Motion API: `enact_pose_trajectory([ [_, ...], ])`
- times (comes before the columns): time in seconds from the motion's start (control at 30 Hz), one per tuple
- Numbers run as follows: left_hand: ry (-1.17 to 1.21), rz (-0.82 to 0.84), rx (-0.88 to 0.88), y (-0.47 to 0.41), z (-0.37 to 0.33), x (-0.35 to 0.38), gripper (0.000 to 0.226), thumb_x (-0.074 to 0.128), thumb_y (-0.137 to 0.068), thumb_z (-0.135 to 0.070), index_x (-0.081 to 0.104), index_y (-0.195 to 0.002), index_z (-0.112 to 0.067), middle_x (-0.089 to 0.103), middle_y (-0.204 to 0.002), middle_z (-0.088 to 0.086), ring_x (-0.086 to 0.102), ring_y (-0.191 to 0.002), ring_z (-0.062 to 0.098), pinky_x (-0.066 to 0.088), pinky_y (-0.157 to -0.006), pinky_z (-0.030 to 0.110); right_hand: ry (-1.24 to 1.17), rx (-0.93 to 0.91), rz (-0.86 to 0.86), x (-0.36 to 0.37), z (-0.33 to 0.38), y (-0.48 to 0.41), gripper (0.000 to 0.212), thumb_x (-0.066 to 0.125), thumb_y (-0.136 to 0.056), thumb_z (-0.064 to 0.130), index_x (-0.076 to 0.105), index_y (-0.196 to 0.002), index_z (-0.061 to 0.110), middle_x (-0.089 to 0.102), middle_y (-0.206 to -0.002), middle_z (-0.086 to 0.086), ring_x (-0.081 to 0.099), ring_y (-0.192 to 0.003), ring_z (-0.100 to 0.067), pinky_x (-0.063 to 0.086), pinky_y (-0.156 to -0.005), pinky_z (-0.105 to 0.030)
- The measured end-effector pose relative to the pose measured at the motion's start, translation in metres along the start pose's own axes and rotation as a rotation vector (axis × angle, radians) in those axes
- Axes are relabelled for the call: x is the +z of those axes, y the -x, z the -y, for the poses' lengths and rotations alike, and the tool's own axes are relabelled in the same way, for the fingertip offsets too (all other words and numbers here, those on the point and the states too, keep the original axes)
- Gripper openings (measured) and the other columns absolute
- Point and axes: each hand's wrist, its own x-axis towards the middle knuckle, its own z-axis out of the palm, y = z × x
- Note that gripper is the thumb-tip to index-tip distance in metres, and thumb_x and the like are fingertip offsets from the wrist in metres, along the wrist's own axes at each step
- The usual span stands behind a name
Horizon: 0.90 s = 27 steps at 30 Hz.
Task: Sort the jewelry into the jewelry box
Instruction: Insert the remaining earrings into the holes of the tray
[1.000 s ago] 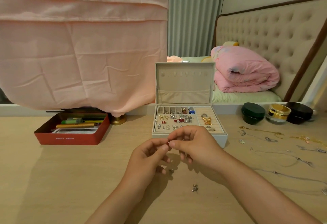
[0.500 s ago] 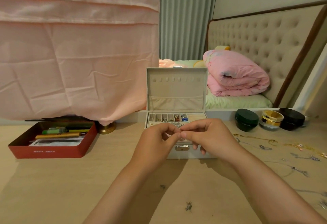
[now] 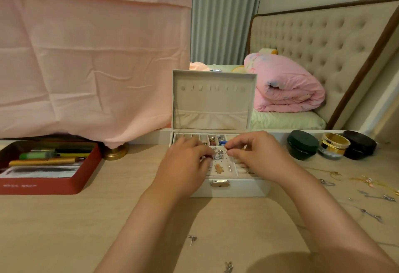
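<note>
- Drawn apart since half a second ago, no longer fingertip to fingertip: left hand and right hand, both over the open jewelry box.
- Right hand pinching a tiny piece between thumb and forefinger; left hand with fingers curled down into the tray, grip impossible to tell.
- Box at the bench's back edge, lid upright; studs, pearls and an orange piece in its compartments.
- White lettering on the red tin, left edge, too blurred to read; pens inside.
- Three jars and chains toward the right edge.

Two hands, one jewelry box, three jars, one red tin.
</note>
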Motion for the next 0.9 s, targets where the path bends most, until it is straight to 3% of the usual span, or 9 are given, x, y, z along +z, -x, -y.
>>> enact_pose_trajectory([
  [0.13, -0.002, 0.010, 0.026, 0.0009, 0.0028, 0.0038, 0.026, 0.054, -0.095, -0.041, 0.069, -0.116, -0.038, 0.061, -0.108, -0.012, 0.045, -0.102, 0.016, 0.043, -0.091, 0.039, 0.199, -0.053, 0.069, 0.0024, 0.0029, -0.0009, 0.010, 0.076, -0.088, 0.030, 0.077, -0.093, 0.039, 0.059, -0.064, 0.041, 0.057, -0.058, 0.011, 0.046, -0.064, -0.022],
  [0.2, -0.007, 0.009, 0.026, 0.0009, 0.0032, 0.0048, 0.026, 0.054, -0.095, -0.041, 0.069, -0.116, -0.039, 0.061, -0.109, -0.012, 0.045, -0.103, 0.015, 0.043, -0.092, 0.039, 0.289, -0.083, 0.082, 0.0037, 0.0042, -0.0011, 0.011, 0.077, -0.086, 0.032, 0.076, -0.092, 0.041, 0.060, -0.068, 0.037, 0.055, -0.065, 0.014, 0.040, -0.064, -0.022],
  [0.4, -0.002, 0.006, 0.011, 0.0016, 0.0037, 0.0063, 0.027, 0.055, -0.094, -0.040, 0.069, -0.117, -0.038, 0.061, -0.110, -0.011, 0.045, -0.104, 0.017, 0.042, -0.093, 0.039, 0.406, -0.115, 0.090, 0.0080, 0.0046, -0.0032, 0.013, 0.076, -0.086, 0.034, 0.076, -0.095, 0.043, 0.066, -0.094, 0.022, 0.059, -0.087, -0.001, 0.050, -0.084, -0.031],
  [0.53, 0.000, 0.022, -0.005, 0.0014, 0.0032, 0.0062, 0.029, 0.053, -0.096, -0.040, 0.067, -0.121, -0.038, 0.059, -0.113, -0.011, 0.043, -0.107, 0.015, 0.040, -0.095, 0.037, 0.387, -0.096, 0.096, 0.0081, 0.0060, -0.0026, 0.012, 0.076, -0.087, 0.034, 0.076, -0.094, 0.043, 0.070, -0.089, 0.021, 0.063, -0.081, -0.001, 0.053, -0.083, -0.032],
  [0.67, -0.008, 0.024, -0.010, 0.0019, 0.0020, 0.0057, 0.029, 0.052, -0.096, -0.039, 0.066, -0.121, -0.038, 0.058, -0.114, -0.011, 0.042, -0.108, 0.015, 0.038, -0.096, 0.033, 0.232, -0.029, 0.101, 0.0036, 0.0043, -0.0011, 0.012, 0.076, -0.088, 0.029, 0.077, -0.089, 0.041, 0.071, -0.070, 0.018, 0.065, -0.058, -0.005, 0.060, -0.069, -0.032],
  [0.77, -0.001, 0.014, 0.000, 0.0022, 0.0023, 0.0054, 0.027, 0.053, -0.096, -0.039, 0.067, -0.119, -0.038, 0.058, -0.113, -0.011, 0.042, -0.106, 0.014, 0.038, -0.094, 0.032, 0.197, -0.047, 0.135, 0.0018, 0.0058, -0.0010, 0.017, 0.077, -0.087, 0.026, 0.077, -0.085, 0.042, 0.073, -0.075, 0.015, 0.065, -0.059, -0.007, 0.059, -0.066, -0.032],
  [0.9, 0.047, -0.022, 0.011, 0.0013, 0.0022, 0.0022, 0.019, 0.059, -0.092, -0.033, 0.071, -0.105, -0.037, 0.058, -0.106, -0.014, 0.042, -0.100, 0.011, 0.040, -0.090, 0.033, 0.332, -0.098, 0.169, 0.0044, 0.0101, -0.0002, 0.024, 0.076, -0.087, 0.030, 0.072, -0.081, 0.053, 0.073, -0.082, 0.019, 0.067, -0.070, -0.005, 0.055, -0.072, -0.028],
])
